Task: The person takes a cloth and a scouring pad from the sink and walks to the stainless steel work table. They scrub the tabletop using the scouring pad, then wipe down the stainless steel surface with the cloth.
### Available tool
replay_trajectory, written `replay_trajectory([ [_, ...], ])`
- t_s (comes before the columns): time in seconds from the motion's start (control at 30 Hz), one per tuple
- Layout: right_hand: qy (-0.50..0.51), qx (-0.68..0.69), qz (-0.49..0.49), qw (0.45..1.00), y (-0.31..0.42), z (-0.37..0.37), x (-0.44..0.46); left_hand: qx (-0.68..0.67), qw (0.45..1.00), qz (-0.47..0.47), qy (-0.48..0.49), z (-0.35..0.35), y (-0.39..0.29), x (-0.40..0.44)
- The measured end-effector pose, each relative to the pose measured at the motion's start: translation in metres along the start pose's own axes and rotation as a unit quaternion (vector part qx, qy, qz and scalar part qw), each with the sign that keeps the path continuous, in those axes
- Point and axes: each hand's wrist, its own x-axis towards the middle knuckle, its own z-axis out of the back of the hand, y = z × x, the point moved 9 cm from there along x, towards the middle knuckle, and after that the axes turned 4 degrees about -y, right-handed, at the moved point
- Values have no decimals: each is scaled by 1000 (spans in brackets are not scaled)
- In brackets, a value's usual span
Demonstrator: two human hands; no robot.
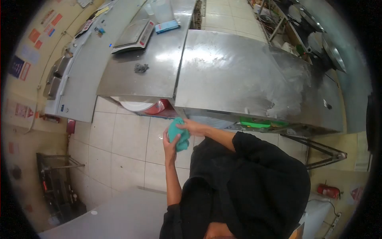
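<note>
A teal cloth is bunched between my two hands in front of my body, above the tiled floor and just short of the steel tables. My left hand grips it from the left and below, thumb across its front. From the right, my right hand holds the upper part, with its fingers partly hidden by the cloth. Closest to the hands is the front edge of the right steel table, whose top carries smeared, wet-looking streaks.
On the left steel table sit a scouring pad, a weighing scale, a blue packet and a clear container. A green tray shows under the right table. Woks stand at the far right.
</note>
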Motion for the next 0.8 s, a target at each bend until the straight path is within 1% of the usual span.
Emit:
replay_trajectory([
  [0.03, -11, 5, 1, 1000, 3, 11, -3, 88, 996, -17, -9, -4, 1, 6],
  [0.07, -108, -105, 21, 988, 13, 40, -7, 221, 973, -73, -5, -6, 2, 13],
  [0.1, -205, -212, 36, 955, 25, 67, -16, 223, 972, -68, 10, -16, 4, 12],
  [0.13, -219, -204, 36, 953, 37, 72, -32, 240, 970, -41, 10, -24, 7, 8],
  [0.17, -232, -278, 59, 930, 53, 75, -50, 259, 966, -15, 10, -31, 14, 5],
  [0.2, -243, -352, 79, 900, 68, 79, -66, 261, 965, -11, 24, -37, 22, 2],
  [0.23, -255, -347, 78, 899, 67, 94, -76, 302, 952, -38, 28, -40, 29, 0],
  [0.27, -248, -396, 105, 878, 68, 105, -84, 342, 937, -68, 30, -42, 36, -2],
  [0.3, -238, -444, 132, 854, 71, 112, -95, 344, 935, -70, 38, -42, 49, -3],
  [0.33, -247, -439, 140, 852, 85, 119, -125, 328, 940, -74, 49, -53, 61, -4],
  [0.4, -211, -271, 93, 935, 91, 127, -170, 311, 946, -80, 52, -63, 72, -4],
  [0.43, -209, -272, 99, 934, 94, 139, -183, 307, 947, -82, 41, -72, 71, -3],
  [0.5, -240, -318, 177, 900, 117, 166, -211, 304, 948, -89, 23, -91, 67, 2],
  [0.53, -233, -321, 180, 900, 128, 173, -225, 343, 926, -159, 9, -106, 50, 7],
  [0.57, -248, -278, 216, 903, 144, 183, -246, 381, 897, -225, -8, -123, 35, 10],
  [0.6, -261, -233, 246, 904, 158, 191, -268, 357, 904, -235, -13, -141, 20, 10],
  [0.63, -249, -239, 240, 907, 168, 195, -284, 331, 911, -244, -22, -165, 3, 9],
  [0.7, -314, -219, 307, 872, 193, 214, -323, 297, 932, -209, -22, -211, -15, 20],
  [0.73, -306, -217, 307, 875, 193, 227, -330, 329, 911, -248, -24, -239, -27, 25],
  [0.77, -326, -243, 304, 862, 186, 245, -339, 365, 887, -283, -22, -259, -33, 25],
  [0.8, -349, -266, 301, 846, 173, 260, -350, 374, 883, -281, -23, -262, -16, 36],
])
